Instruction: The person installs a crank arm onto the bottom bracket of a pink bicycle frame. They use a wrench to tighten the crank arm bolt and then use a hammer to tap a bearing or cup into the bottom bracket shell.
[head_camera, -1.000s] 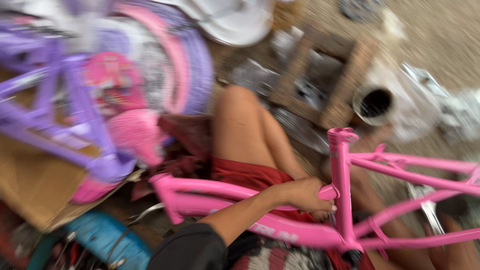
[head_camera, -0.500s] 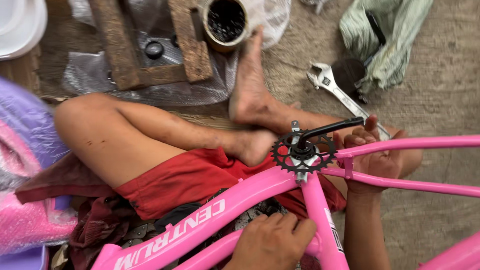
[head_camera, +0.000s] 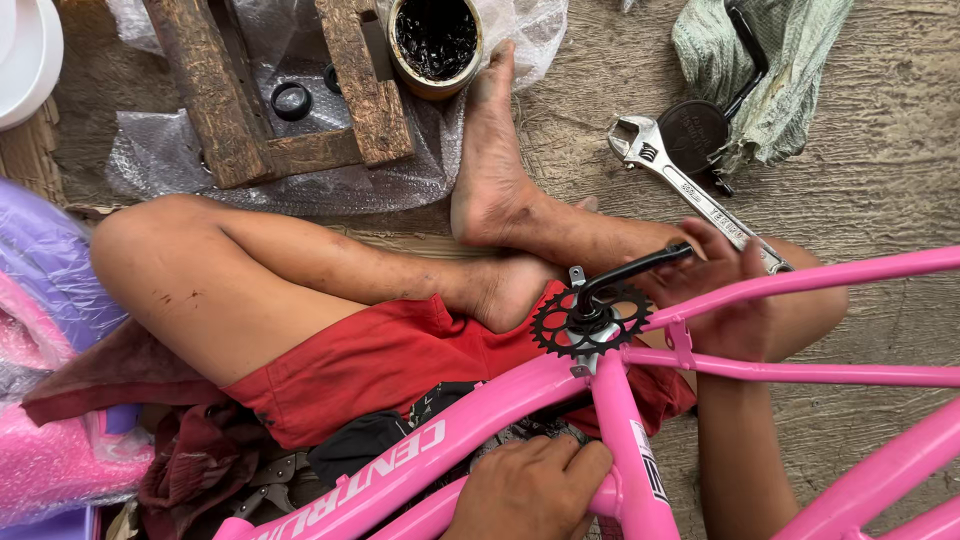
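Left hand (head_camera: 530, 490) clenched round the stiff, smooth pink bike frame (head_camera: 480, 425), right hand (head_camera: 725, 300) grasping the black crank arm (head_camera: 635, 270) by the toothed chainring (head_camera: 585, 320); rigid metal, likely greasy, best held by tubes.

Wrench (head_camera: 690, 187) on floor beyond chainring (head_camera: 588, 322), right of tin (head_camera: 436, 42)

Rough grey concrete floor (head_camera: 880, 150) under even daylight, without hard shadows. Toward the top edge, a weathered wooden frame (head_camera: 270, 110) lies on crumpled bubble wrap (head_camera: 180, 160); a round tin of dark grease (head_camera: 436, 40) stands beside it. A white plastic basin (head_camera: 25, 55) occupies the top left corner, a pale green cloth (head_camera: 780, 70) the top right.
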